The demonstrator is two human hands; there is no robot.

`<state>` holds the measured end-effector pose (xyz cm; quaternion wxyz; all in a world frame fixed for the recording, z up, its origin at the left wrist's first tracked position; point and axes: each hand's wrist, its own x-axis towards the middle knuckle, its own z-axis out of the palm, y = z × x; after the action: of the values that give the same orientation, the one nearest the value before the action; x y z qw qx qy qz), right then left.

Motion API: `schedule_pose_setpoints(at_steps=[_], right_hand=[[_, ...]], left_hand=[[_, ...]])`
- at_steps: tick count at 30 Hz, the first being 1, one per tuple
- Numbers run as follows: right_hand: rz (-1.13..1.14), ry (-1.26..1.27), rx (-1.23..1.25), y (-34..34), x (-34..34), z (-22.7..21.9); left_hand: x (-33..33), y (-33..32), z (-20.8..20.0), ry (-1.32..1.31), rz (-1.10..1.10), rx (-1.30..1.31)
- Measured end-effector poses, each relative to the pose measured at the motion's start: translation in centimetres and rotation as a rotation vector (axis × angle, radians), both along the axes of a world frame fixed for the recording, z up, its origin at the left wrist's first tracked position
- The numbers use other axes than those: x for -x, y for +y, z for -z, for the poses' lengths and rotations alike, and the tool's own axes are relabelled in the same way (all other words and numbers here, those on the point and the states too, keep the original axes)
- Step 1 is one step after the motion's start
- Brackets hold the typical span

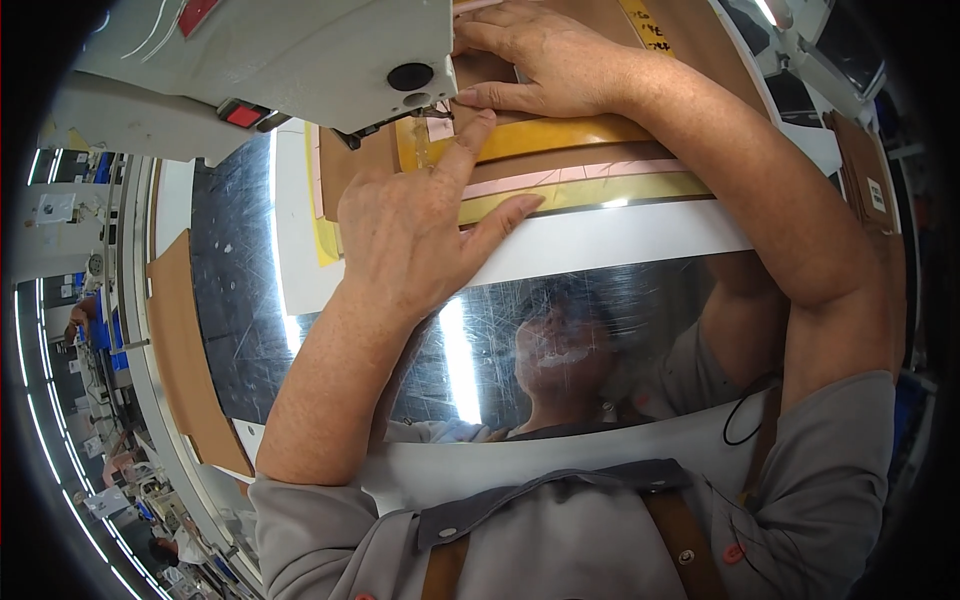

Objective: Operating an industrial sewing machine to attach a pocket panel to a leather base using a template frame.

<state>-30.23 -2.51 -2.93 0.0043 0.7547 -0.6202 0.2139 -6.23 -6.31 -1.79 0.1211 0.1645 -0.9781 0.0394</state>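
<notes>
My left hand [410,215] lies on a layered panel of brown, yellow and pink strips, its index finger stretched toward the sewing machine's [330,60] needle area and its thumb apart. Beyond it, my right hand [550,60] rests with spread fingers on the brown sheet [700,50], beside the machine head. An orange-yellow strip [560,138] runs across the panel under both hands. Nearer to me are a pink strip [580,175] and a pale yellow strip [630,190]. Part of the right fingers and the needle are hidden behind the machine head.
A white sheet [620,230] lies below the panel on a shiny, scratched metal table [600,330]. At the left edge stands a brown board [195,350]. More brown boards [862,175] are at the far right. Other workstations and people show at far left.
</notes>
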Motion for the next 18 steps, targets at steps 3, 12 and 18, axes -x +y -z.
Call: schedule_pose_setpoints(at_steps=[3,12,18], right_hand=[[-0.032,-0.008,0.044,-0.3,0.5,0.4],[0.097,0.074,-0.017,0.2,-0.3,0.3],[0.148,0.066,-0.149,0.3,-0.8,-0.3]], left_hand=[[0.4,0.4,0.6,0.01,-0.048,-0.076],[0.5,0.6,0.7,0.089,0.025,-0.097],[0.5,0.4,0.8,0.043,0.026,-0.147]])
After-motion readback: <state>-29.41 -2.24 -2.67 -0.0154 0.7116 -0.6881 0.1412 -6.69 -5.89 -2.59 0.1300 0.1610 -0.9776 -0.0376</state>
